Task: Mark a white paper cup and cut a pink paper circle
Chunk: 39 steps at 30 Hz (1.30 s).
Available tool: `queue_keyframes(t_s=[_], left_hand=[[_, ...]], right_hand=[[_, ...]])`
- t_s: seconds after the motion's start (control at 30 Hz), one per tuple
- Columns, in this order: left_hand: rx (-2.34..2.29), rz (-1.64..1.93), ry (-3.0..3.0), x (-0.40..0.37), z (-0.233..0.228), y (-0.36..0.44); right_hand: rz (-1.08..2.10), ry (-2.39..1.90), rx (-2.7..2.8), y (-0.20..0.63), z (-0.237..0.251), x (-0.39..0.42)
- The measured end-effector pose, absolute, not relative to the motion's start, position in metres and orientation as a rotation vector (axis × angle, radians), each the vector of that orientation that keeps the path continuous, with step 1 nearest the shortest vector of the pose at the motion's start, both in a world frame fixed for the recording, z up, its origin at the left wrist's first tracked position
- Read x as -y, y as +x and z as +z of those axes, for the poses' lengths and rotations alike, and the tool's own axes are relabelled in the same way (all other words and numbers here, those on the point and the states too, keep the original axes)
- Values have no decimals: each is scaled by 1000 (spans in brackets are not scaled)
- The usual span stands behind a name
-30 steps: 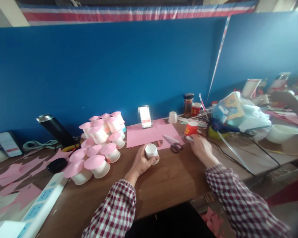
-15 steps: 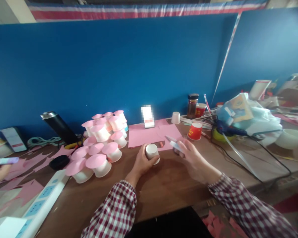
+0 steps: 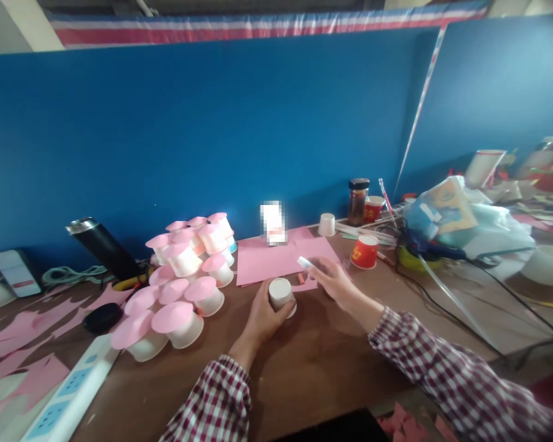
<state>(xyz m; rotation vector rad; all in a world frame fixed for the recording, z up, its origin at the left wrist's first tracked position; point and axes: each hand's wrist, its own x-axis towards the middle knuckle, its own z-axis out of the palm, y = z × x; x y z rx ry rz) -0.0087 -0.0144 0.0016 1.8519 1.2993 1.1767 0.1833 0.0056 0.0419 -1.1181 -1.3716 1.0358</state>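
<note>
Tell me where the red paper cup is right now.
The red paper cup stands on the table right of centre in the head view, just beyond the right hand, beside the pink paper sheets and before the dark jar.

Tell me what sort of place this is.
Probably a craft workbench in a shared workshop. A pile of pink-topped paper cups sits by pink paper sheets on the wooden bench; the left hand holds a white cup, and blue partition boards back the bench.

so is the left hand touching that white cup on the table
Touching. The head view shows the left hand wrapped around the white cup, fingers on its side with no gap, holding it upside down on the table.
</note>
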Motion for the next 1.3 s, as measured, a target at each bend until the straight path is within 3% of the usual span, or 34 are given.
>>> queue_keyframes(t_s=[0.37,0.6,0.8,1.3], left_hand=[[-1164,1286,1431,15,12,-16],[-913,1368,1112,15,11,-18],[-636,1207,846,19,16,-20],[-695,1178,619,19,20,-19]], right_hand=[[1122,-1081,878,213,22,-14],[1306,-1040,876,205,22,-6],[1331,-1011,911,202,25,-2],[1368,-945,1008,200,25,1]])
